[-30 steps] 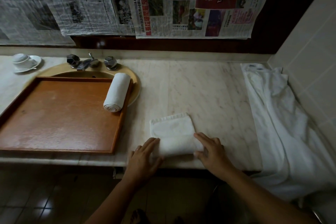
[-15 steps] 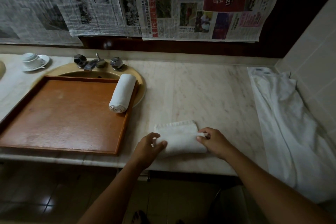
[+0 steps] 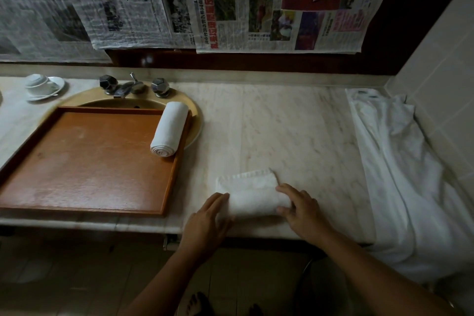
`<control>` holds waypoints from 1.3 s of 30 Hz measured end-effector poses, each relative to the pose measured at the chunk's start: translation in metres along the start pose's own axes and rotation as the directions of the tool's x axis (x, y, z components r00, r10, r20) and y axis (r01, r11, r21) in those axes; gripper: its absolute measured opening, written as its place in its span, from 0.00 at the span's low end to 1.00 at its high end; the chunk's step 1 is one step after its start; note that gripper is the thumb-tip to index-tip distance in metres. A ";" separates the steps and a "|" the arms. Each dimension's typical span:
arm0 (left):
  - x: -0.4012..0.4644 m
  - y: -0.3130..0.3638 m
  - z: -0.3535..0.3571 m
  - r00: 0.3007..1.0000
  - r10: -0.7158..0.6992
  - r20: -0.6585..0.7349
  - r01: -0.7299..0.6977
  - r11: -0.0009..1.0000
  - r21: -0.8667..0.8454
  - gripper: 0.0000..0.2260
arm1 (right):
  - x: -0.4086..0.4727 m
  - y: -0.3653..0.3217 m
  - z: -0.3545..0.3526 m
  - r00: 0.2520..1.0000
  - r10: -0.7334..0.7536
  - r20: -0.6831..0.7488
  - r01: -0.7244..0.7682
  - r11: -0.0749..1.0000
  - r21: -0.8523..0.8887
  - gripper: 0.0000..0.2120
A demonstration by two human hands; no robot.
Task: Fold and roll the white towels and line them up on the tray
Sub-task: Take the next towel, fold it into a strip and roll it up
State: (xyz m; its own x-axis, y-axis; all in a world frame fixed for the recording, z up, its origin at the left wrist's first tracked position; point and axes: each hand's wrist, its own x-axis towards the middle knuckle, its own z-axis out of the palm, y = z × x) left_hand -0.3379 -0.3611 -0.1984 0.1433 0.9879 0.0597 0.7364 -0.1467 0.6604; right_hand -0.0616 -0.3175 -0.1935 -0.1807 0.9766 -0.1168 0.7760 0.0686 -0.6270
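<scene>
Left hand (image 3: 205,223) fingers straight, flat against the left end of the half-rolled towel (image 3: 252,195) — pressing, not gripping. Right hand (image 3: 301,209) fingers loosely bent over the roll's right end, thumb against its near side. The towel lies on the marble counter (image 3: 282,136) near its front edge, an unrolled flap on the far side. One finished rolled towel (image 3: 169,132) lies in the wooden tray (image 3: 84,161) along its right rim. Large white cloth (image 3: 400,174) heaped at right.
</scene>
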 end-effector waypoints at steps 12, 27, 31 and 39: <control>0.033 -0.004 -0.011 0.972 -0.232 -0.018 0.224 0.953 -0.203 0.20 | 0.034 -0.024 -0.013 0.974 0.224 0.035 -0.224 0.975 -0.006 0.18; -0.002 -0.005 -0.007 0.976 -0.207 0.067 0.216 0.960 -0.179 0.25 | 0.000 -0.019 -0.019 0.978 0.120 0.170 -0.144 0.980 0.140 0.20; 0.014 0.002 -0.018 0.945 -0.299 0.132 0.324 0.911 -0.255 0.25 | 0.022 -0.036 -0.031 0.951 0.193 0.240 -0.238 0.955 0.175 0.17; 0.045 0.018 -0.038 0.774 -0.552 0.310 0.609 0.782 -0.131 0.23 | 0.046 -0.048 -0.032 0.859 0.442 0.260 -0.467 0.883 0.041 0.28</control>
State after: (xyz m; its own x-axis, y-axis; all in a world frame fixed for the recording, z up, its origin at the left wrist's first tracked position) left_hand -0.3428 -0.3171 -0.1555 -0.0905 0.8302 -0.5501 0.5769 0.4939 0.6506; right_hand -0.0883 -0.2692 -0.1440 0.0310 0.8159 -0.5774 0.7450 -0.4040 -0.5308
